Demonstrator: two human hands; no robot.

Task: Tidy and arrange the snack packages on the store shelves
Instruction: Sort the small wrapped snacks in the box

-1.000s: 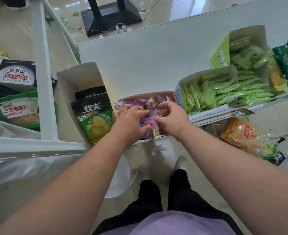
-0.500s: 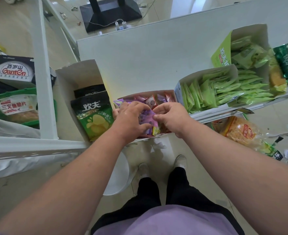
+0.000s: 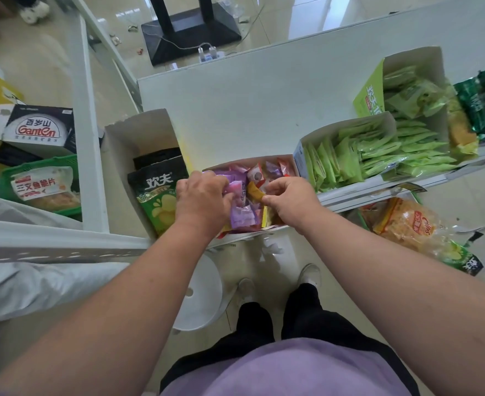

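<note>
In the open cardboard display box (image 3: 285, 161) on the white shelf (image 3: 235, 115): sorting mixed sachets, left hand (image 3: 201, 201) gripping purple foil sachets (image 3: 240, 215), right hand (image 3: 291, 200) pinching a brown one (image 3: 255, 191); next, probably regrouping by colour.

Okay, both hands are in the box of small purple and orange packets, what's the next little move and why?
Probably slot the orange packet, pinched by the right hand, down among the others, since it sticks up while the left hand grips the purple packets aside.

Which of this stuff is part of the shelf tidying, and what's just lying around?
In the job: left hand, right hand, purple packets, mixed-snack box, green sachets, chip bag.
Lying about: black stand, stool, water carton.
</note>
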